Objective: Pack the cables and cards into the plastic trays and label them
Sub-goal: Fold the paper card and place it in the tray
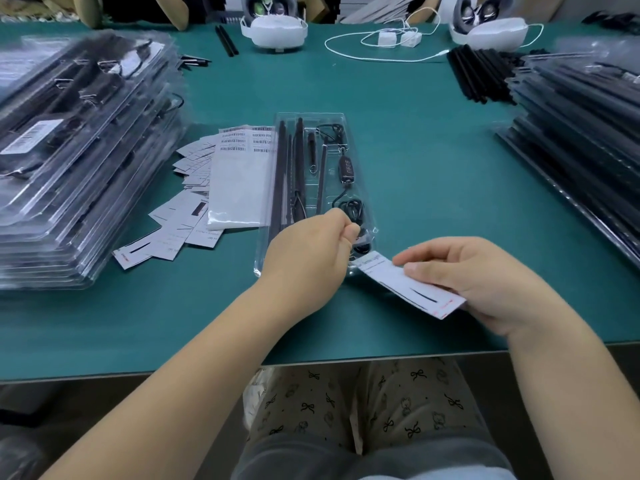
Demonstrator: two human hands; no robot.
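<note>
I see the left hand [308, 258] just below the centre of the frame, fingers curled in tight with thumb against forefinger, pinched over the near end of the clear plastic tray [313, 188]. Whether it nips the tray's edge or the black cable [349, 202] coiled there, I cannot tell; the fingers hide it.

The right hand [474, 278] sits lower right of centre, fingers loosely curled, holding a white card [412, 284] between thumb and fingers. The card's long axis runs from upper left to lower right; its upper-left end reaches the tray's near right corner and appears to touch it, while its lower-right end, with a red mark, lies in the palm.

The tray lies on the green counter [433, 140] at mid-frame, its long axis running from top to bottom of the picture, leaning slightly left at the near end. Inside it, black rods [282, 168] lie lengthwise along the left side, and the cable with an inline controller runs down the right side.

Just left of the tray lie a sheet of barcode labels [242, 143] and a loose spread of more cards [173, 230]. Stacks of filled trays [79, 150] stand at the left and right edges.
</note>
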